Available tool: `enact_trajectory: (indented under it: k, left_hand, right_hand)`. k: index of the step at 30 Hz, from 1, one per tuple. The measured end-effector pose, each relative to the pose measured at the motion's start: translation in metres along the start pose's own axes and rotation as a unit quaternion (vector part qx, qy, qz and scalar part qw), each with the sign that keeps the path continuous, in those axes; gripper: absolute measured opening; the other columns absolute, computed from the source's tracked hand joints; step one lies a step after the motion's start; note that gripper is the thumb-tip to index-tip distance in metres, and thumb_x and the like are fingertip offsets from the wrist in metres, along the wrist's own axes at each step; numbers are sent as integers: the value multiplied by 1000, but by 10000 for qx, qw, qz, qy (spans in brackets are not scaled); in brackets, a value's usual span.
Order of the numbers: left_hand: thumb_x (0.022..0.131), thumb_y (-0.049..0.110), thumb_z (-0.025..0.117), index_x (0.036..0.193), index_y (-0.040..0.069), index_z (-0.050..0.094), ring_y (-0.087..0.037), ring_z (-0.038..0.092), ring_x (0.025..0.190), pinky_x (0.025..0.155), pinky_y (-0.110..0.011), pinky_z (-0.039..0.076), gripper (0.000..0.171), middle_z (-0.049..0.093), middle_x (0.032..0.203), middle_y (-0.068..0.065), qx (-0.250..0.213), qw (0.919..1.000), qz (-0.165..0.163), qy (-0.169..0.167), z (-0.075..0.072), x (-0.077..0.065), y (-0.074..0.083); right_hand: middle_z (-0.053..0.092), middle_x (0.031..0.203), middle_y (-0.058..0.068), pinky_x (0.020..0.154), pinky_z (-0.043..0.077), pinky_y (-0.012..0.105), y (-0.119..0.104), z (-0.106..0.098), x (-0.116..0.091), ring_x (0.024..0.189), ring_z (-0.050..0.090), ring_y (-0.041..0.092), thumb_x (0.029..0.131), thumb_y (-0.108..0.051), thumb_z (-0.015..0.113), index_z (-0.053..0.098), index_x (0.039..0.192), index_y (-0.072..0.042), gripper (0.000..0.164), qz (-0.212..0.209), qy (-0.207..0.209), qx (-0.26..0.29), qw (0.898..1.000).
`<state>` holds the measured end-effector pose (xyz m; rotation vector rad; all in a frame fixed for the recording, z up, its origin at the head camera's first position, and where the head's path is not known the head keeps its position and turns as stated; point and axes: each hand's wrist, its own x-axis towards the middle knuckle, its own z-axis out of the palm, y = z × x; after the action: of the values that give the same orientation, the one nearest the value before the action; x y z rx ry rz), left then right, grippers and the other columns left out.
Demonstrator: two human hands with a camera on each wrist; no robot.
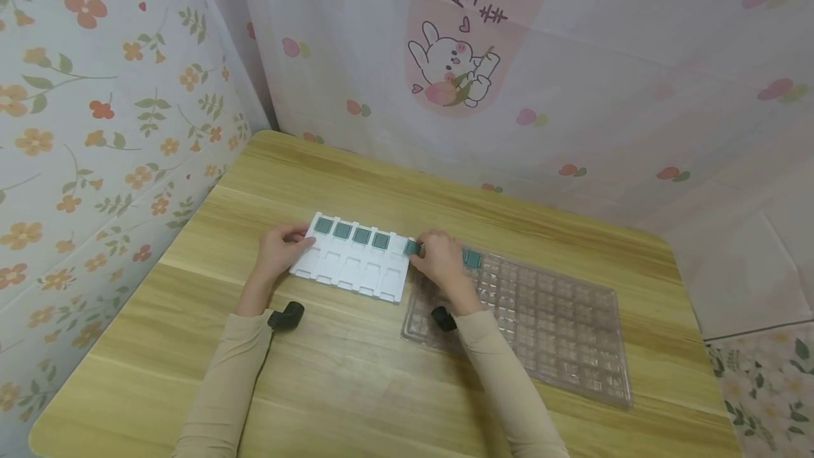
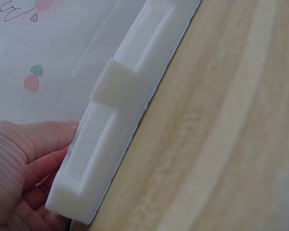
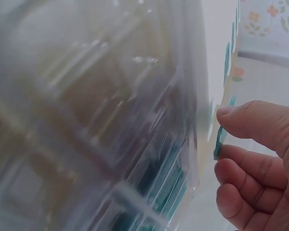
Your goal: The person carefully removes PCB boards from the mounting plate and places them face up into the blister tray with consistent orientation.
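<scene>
A white tray of moulded slots lies on the table, with several small green square circuit boards in its far row. My left hand grips the tray's left end, thumb on top; its white edge fills the middle of the left wrist view. Over the far right corner of the tray, my right hand pinches another green board between thumb and fingers. Seen in the right wrist view, this board stands edge-on at the fingertips.
To the right lies a clear plastic tray with many small compartments, partly under the right forearm. Another green board sits in its far left part. Floral and printed curtains hang along the left and back of the wooden table.
</scene>
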<state>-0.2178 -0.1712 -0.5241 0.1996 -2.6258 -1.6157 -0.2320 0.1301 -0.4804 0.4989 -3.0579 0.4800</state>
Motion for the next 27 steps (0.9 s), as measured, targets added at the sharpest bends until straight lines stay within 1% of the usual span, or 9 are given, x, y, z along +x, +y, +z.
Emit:
enact_trajectory:
  k: [4,8,12,17,21,27]
  left_hand:
    - [84,9,68,114,-6,63,-27,57,86,68,-20,42,34,64,94,-21,-27,10000,-18,15,0,0,0]
    - [83,8,69,113,-6,63,-27,58,85,67,-18,42,34,64,93,-21,-59,10000,17,44,1,0,-1]
    - [83,8,69,113,-7,63,-27,58,85,67,-17,41,34,65,93,-22,-54,9999,70,70,2,1,-1]
    - [83,8,69,113,-7,63,-27,58,85,67,-17,41,34,64,93,-22,-64,9999,57,57,2,1,-2]
    - [83,8,69,113,-7,63,-28,58,84,67,-17,42,34,64,92,-22,-83,9999,95,56,2,1,-2]
    - [82,8,69,113,-6,63,-26,58,84,67,-18,42,34,64,91,-21,-95,9999,52,71,2,1,-3]
  right_hand:
    - [67,83,6,73,44,44,5,-2,-5,70,59,20,79,-19,75,70,96,-3,24,-62,83,-53,9999]
    - [68,84,6,69,43,42,12,-3,-8,70,60,20,79,-19,76,69,100,-5,26,-118,180,-81,9997]
    - [66,79,5,66,42,39,19,-5,-11,66,57,18,79,-18,76,70,102,-4,28,-161,234,-59,9996]
    - [62,73,4,59,43,35,25,-9,-15,60,52,16,78,-18,76,70,99,-2,27,-114,243,-106,9996]
    - [60,73,5,59,42,35,31,-11,-20,61,51,17,79,-18,75,70,99,-1,27,-12,173,-78,9998]
    - [62,75,7,61,45,37,40,-14,-27,63,55,19,77,-16,76,70,98,-1,26,-43,285,-76,9996]
